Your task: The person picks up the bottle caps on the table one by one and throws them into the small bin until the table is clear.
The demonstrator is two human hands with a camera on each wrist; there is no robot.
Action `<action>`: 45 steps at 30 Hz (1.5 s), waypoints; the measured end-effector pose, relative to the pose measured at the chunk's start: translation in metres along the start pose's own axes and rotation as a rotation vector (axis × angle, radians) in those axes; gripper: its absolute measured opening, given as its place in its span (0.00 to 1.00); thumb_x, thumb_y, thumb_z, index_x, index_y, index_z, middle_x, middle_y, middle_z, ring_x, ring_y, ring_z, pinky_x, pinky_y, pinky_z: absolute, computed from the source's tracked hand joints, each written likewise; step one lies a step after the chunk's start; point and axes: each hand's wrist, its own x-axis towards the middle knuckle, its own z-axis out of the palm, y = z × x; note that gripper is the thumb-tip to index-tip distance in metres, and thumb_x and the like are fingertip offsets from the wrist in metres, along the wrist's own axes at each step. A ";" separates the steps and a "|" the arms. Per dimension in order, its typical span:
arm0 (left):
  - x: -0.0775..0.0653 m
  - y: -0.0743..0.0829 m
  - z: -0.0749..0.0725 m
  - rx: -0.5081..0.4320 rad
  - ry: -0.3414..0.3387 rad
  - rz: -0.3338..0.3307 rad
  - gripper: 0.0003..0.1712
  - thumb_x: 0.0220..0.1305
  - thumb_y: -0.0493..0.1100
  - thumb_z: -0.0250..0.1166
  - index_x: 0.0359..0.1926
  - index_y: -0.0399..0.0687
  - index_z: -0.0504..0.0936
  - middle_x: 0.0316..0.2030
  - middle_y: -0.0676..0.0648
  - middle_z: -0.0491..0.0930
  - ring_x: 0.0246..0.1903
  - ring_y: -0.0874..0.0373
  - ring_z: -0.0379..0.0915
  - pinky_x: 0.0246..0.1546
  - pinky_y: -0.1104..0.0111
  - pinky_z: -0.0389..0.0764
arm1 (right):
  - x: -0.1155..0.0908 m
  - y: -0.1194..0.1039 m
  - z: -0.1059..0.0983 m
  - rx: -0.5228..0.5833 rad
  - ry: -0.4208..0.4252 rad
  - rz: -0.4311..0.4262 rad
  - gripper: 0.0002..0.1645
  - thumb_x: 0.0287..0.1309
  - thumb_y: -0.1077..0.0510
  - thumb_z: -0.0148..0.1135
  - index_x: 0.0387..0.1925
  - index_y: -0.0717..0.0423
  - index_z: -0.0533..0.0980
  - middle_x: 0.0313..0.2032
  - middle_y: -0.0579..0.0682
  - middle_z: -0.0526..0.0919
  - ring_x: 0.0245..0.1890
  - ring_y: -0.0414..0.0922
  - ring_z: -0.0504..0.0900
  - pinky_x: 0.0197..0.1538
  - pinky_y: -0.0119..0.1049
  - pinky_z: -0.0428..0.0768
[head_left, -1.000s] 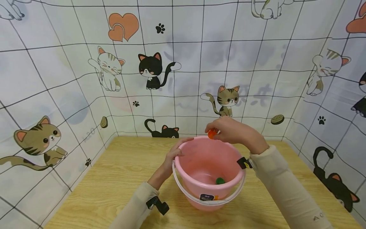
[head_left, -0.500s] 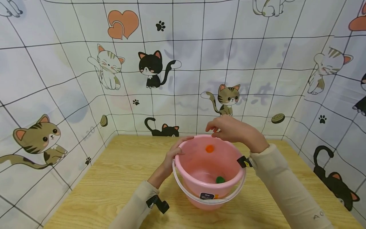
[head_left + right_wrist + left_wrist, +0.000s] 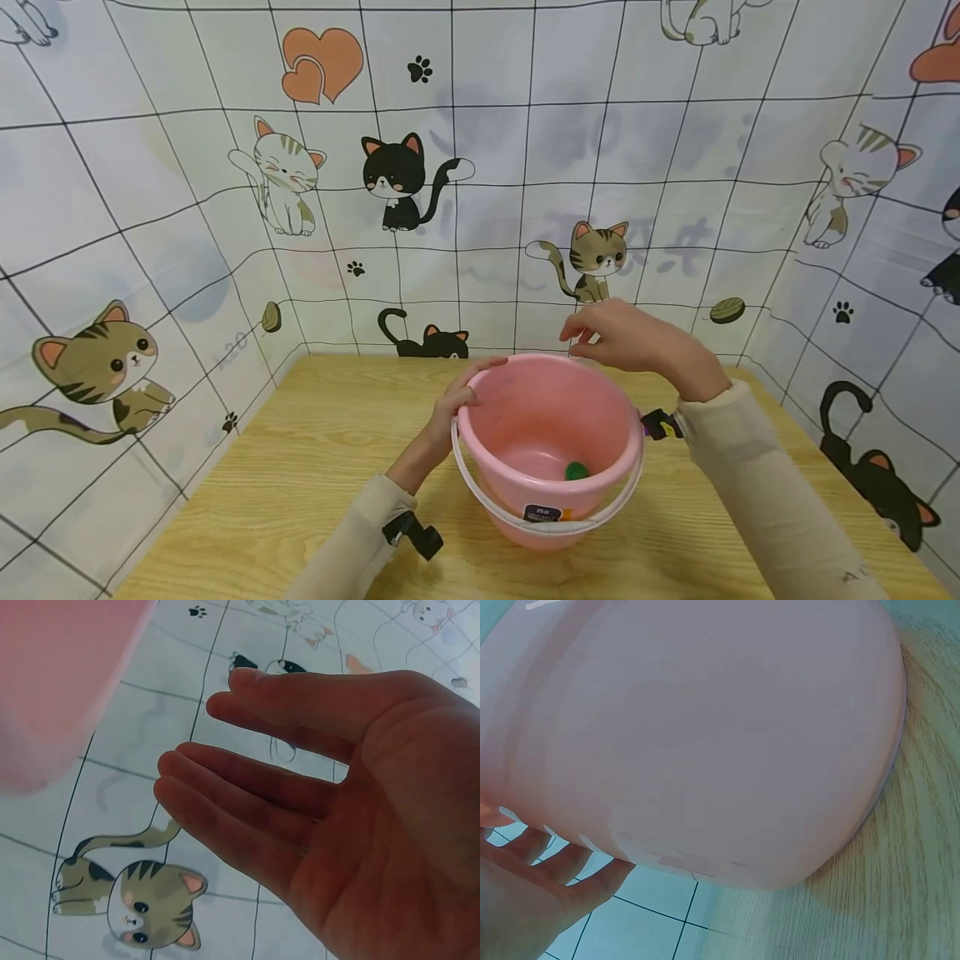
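Observation:
A pink bucket point(image 3: 555, 408) with a white handle point(image 3: 517, 525) hanging down its front stands on the wooden table. My left hand point(image 3: 453, 404) holds it by the left rim, and in the left wrist view its fingers point(image 3: 604, 881) lie along the outer wall. Inside, a green ball point(image 3: 576, 471) rests on the bottom, partly covered by the near rim. Above and behind the bucket's back right rim hovers my right hand point(image 3: 626, 337), fingers loose and apart. The right wrist view shows its palm point(image 3: 337, 862) with nothing in it. No orange ball shows.
The pale wood table point(image 3: 337, 467) reaches back to a white cloth wall point(image 3: 487, 150) printed with cats and grid lines. Similar walls close in on the left and right. Black wrist cameras point(image 3: 414, 535) sit on both sleeves.
The orange ball left my right hand, dropped into the bucket and is now out of sight. My right hand then shifted slightly right. My left hand stayed on the rim.

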 end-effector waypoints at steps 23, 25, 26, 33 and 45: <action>-0.002 0.003 -0.004 0.014 0.012 0.002 0.43 0.55 0.40 0.45 0.77 0.54 0.64 0.71 0.38 0.66 0.61 0.42 0.68 0.55 0.59 0.79 | -0.053 0.063 0.049 0.092 0.071 0.157 0.14 0.70 0.57 0.62 0.50 0.59 0.84 0.46 0.54 0.89 0.46 0.51 0.87 0.48 0.51 0.86; -0.002 0.003 -0.003 0.019 0.015 0.000 0.43 0.55 0.40 0.45 0.76 0.54 0.65 0.72 0.38 0.66 0.62 0.43 0.68 0.54 0.61 0.80 | -0.056 0.068 0.057 0.106 0.076 0.172 0.14 0.70 0.56 0.61 0.50 0.58 0.84 0.46 0.54 0.89 0.46 0.52 0.87 0.49 0.52 0.86; -0.002 0.003 -0.003 0.020 0.016 -0.002 0.43 0.55 0.40 0.45 0.76 0.54 0.65 0.72 0.39 0.66 0.62 0.43 0.68 0.54 0.61 0.80 | -0.057 0.071 0.061 0.115 0.074 0.182 0.14 0.71 0.56 0.61 0.50 0.58 0.84 0.46 0.53 0.89 0.47 0.52 0.86 0.50 0.53 0.85; 0.001 0.002 0.000 0.019 -0.003 -0.002 0.43 0.56 0.40 0.45 0.77 0.53 0.64 0.71 0.36 0.66 0.61 0.41 0.68 0.54 0.61 0.80 | -0.070 0.092 0.093 0.155 0.103 0.217 0.12 0.69 0.56 0.61 0.48 0.53 0.85 0.45 0.50 0.89 0.47 0.52 0.87 0.50 0.55 0.85; 0.000 0.002 0.001 0.001 0.003 -0.009 0.43 0.55 0.40 0.45 0.77 0.53 0.64 0.72 0.37 0.65 0.60 0.45 0.69 0.52 0.64 0.80 | -0.080 0.121 0.139 0.167 0.137 0.251 0.13 0.64 0.59 0.63 0.48 0.58 0.84 0.44 0.53 0.89 0.44 0.52 0.87 0.47 0.51 0.86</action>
